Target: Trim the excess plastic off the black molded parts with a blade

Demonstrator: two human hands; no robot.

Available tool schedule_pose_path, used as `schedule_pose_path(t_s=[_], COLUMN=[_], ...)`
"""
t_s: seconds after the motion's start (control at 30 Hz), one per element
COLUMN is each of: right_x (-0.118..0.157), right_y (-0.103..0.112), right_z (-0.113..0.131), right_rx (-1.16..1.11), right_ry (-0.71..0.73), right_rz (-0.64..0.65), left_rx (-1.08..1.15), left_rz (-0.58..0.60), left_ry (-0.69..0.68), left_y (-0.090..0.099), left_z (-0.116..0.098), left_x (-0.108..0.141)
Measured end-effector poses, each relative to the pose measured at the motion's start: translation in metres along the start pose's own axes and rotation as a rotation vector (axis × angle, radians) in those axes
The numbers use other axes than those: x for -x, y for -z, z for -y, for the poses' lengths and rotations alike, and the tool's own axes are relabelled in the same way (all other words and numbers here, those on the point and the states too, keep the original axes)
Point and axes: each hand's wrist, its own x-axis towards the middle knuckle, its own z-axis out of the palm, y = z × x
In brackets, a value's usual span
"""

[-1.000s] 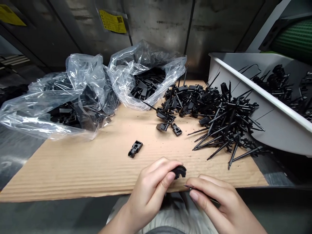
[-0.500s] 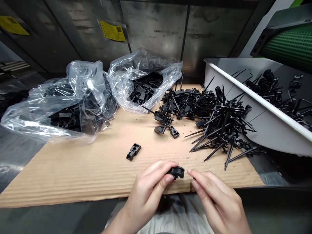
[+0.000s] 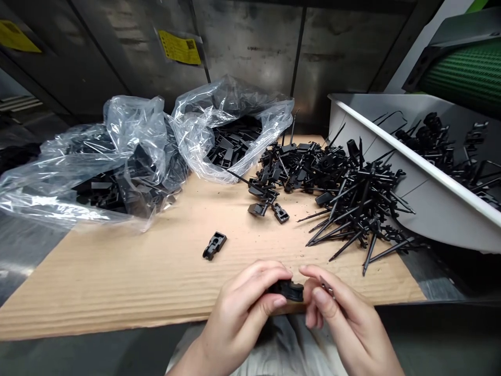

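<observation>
My left hand (image 3: 246, 297) pinches a black plastic part (image 3: 289, 290) with a curved end, held over the front edge of the cardboard. Just to its right, my right hand (image 3: 344, 313) is closed on a small thin dark piece (image 3: 325, 285) between thumb and forefinger; its kind is too small to tell. The fingers of that hand come close to the curved end, and whether they touch it I cannot tell. A loose black plastic clip (image 3: 215, 246) lies on the cardboard (image 3: 156, 271), ahead and left of my left hand.
Black moulded pieces with long sprues (image 3: 356, 203) are heaped at the right. Two clear plastic bags (image 3: 144, 125) of black parts stand at the back left. A white bin (image 3: 391, 151) holding similar pieces is at the right, below a green roll (image 3: 465, 73).
The black part in my left hand has turned and moved slightly right and down. My right fingers have curled, and the thin dark piece now shows between them.
</observation>
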Motion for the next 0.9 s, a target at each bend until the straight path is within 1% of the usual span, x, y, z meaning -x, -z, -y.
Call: schedule_pose_path(t_s=[0.07,0.13,0.2,0.23,0.27,0.33,0.4,0.43,0.5,0.6,0.67,0.73,0.77,0.9], right_x=[-0.001,-0.003,-0.006,-0.008,-0.010,-0.013,-0.016,-0.016,-0.016,-0.011,-0.008,-0.006,-0.006,-0.006], right_y=[-0.006,-0.010,-0.011,-0.010,-0.009,-0.004,0.002,0.005,0.011,0.016,0.015,0.014,0.013,0.012], right_z=[0.002,0.004,0.006,0.007,0.007,0.007,0.005,0.004,0.003,0.004,0.006,0.007,0.007,0.004], right_rx=[-0.046,-0.049,-0.052,-0.061,-0.082,-0.140,-0.166,-0.137,0.016,0.310,0.425,0.446,0.428,0.316], right_ry=[0.022,0.056,0.041,0.008,-0.043,-0.163,-0.257,-0.269,-0.190,0.053,0.168,0.206,0.200,0.179], right_rz=[0.011,-0.023,-0.057,-0.049,-0.015,0.101,0.185,0.191,0.175,0.175,0.171,0.146,0.142,0.205], left_rx=[0.009,0.009,0.026,0.042,0.063,0.106,0.127,0.121,0.080,0.018,0.015,0.027,0.031,0.027], left_rz=[0.011,0.026,0.076,0.109,0.136,0.157,0.137,0.118,0.076,0.021,0.002,-0.003,-0.002,0.003], left_ry=[0.014,0.034,0.072,0.096,0.118,0.152,0.169,0.174,0.201,0.259,0.272,0.267,0.265,0.248], left_y=[-0.001,-0.002,-0.001,-0.001,-0.001,0.000,0.000,-0.001,-0.002,-0.003,-0.004,-0.004,-0.005,-0.005], left_z=[-0.001,-0.002,-0.004,-0.005,-0.007,-0.009,-0.011,-0.011,-0.011,-0.009,-0.007,-0.006,-0.006,-0.007], left_x=[-0.001,-0.003,-0.005,-0.007,-0.008,-0.011,-0.013,-0.014,-0.013,-0.011,-0.009,-0.007,-0.007,-0.009])
